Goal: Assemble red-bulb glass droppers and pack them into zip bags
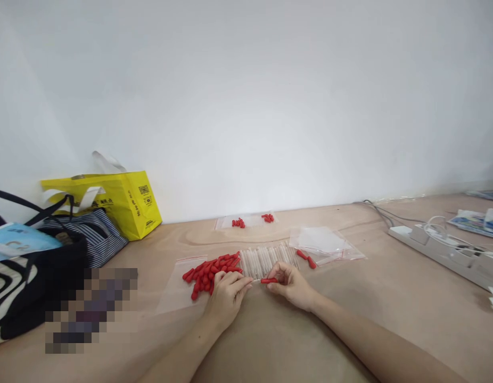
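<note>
My left hand (229, 292) pinches a thin clear glass dropper tube (256, 280), its fingers closed. My right hand (291, 284) is closed on a red rubber dropper bulb (269, 280), which lies in line with the tube; whether the tube end is inside the bulb I cannot tell. Beside my left hand a pile of red bulbs (208, 272) rests on a clear zip bag (175, 290). Just beyond both hands, a row of clear tubes (266, 259) lies side by side. Two more red bulbs (311, 262) lie to the right of the row.
Flat clear bags (324, 242) lie behind the right hand. Near the wall, another bag (252, 219) has two small groups of red pieces. A yellow bag (138, 205) and a black bag (39, 276) stand left. A white power strip (438, 254) with cables lies right.
</note>
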A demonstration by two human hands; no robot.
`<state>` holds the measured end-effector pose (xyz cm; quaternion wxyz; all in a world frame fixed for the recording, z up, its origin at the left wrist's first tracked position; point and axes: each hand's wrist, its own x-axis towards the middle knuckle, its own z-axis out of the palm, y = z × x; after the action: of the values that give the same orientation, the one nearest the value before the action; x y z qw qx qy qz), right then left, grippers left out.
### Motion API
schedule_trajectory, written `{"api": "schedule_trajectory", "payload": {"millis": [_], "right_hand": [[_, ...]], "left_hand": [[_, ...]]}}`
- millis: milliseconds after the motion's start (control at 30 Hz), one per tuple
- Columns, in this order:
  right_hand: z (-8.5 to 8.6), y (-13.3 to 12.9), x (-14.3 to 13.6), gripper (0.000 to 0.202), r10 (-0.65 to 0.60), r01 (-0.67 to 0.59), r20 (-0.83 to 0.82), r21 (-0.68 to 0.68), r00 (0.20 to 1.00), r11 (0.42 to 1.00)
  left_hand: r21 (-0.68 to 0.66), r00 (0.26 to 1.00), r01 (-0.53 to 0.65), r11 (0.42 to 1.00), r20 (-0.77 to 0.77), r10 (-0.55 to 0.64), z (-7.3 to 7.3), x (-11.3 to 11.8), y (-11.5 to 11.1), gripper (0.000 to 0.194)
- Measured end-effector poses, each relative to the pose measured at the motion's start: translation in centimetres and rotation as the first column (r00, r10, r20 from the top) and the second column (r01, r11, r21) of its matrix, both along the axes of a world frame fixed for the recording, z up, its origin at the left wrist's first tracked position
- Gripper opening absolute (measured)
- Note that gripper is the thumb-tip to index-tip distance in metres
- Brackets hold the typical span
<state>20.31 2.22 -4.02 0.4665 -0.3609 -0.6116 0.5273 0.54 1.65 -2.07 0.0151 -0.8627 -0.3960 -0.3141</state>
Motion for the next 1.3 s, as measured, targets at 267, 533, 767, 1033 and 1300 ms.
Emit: {"api": "schedule_trajectory", "payload": {"millis": [267, 533, 767, 1033, 1300], "right_hand": [[-0.3, 0.4, 0.1, 0.027, 0.018, -0.019, -0.021, -0.062, 1.0, 0.998], [0.2, 0.0, -0.1, 0.029, -0.018, -0.002, -0.116, -0.171, 0.993, 0.985], [0.3, -0.4, -0.8, 0.034, -0.064, 0.044, -0.153, -0.128, 0.986, 0.991], [-0.2, -0.2, -1.0, 0.032, -0.079, 0.066, -0.161, -0.081, 0.984, 0.995], [-0.8, -0.1, -0.7, 0.023, -0.092, 0.096, -0.08, 0.048, 0.993, 0.994]], "left_hand": [[0.08, 0.999, 0.03, 0.996, 0.018, -0.031, -0.3, 0.1, 0.2, 0.02], [0.086, 0.995, 0.066, 0.994, 0.072, -0.072, -0.3, 0.5, 0.0, 0.022], [0.123, 0.991, 0.09, 0.988, 0.084, -0.101, -0.2, 0.8, -0.3, 0.022], [0.149, 0.996, 0.086, 0.985, 0.026, -0.091, -0.3, 0.9, -0.3, 0.023], [0.141, 0.996, 0.08, 0.987, -0.052, -0.074, 0.0, 1.0, -0.6, 0.021]]}}
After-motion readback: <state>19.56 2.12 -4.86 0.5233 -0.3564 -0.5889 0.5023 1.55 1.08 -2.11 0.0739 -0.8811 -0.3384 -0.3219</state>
